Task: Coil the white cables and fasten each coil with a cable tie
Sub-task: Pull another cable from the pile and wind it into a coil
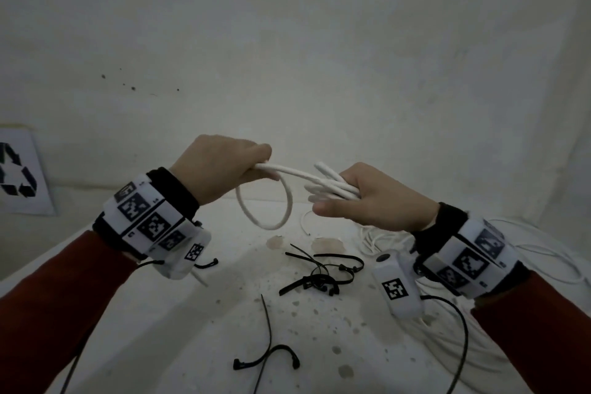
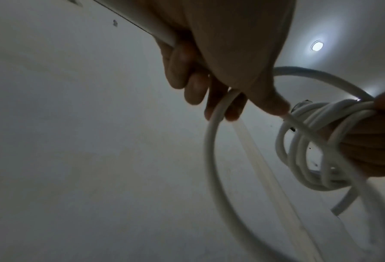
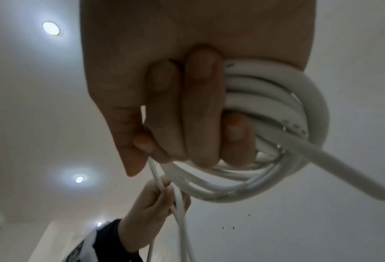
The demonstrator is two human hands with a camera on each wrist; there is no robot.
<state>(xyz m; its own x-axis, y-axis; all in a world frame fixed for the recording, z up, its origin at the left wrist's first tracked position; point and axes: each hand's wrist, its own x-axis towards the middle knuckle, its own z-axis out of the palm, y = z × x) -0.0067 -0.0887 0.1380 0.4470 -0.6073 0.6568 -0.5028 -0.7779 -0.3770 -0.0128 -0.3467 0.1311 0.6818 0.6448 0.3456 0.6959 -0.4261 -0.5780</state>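
Observation:
My right hand (image 1: 361,198) is raised above the table, its fingers (image 3: 200,106) curled round a small coil of white cable (image 3: 276,124) with several turns. From that coil (image 2: 316,145) a strand runs left to my left hand (image 1: 230,166), which grips the white cable (image 1: 287,171) in a fist. Below the left hand a loose loop of cable (image 1: 265,214) hangs in the air. Several black cable ties (image 1: 319,275) lie on the white table (image 1: 192,313) beneath the hands.
More loose white cable (image 1: 518,262) lies in a heap at the table's right side. Single black ties lie near the front (image 1: 268,358). A recycling sign (image 1: 16,173) leans at the far left. A white wall (image 1: 287,57) rises close behind the table.

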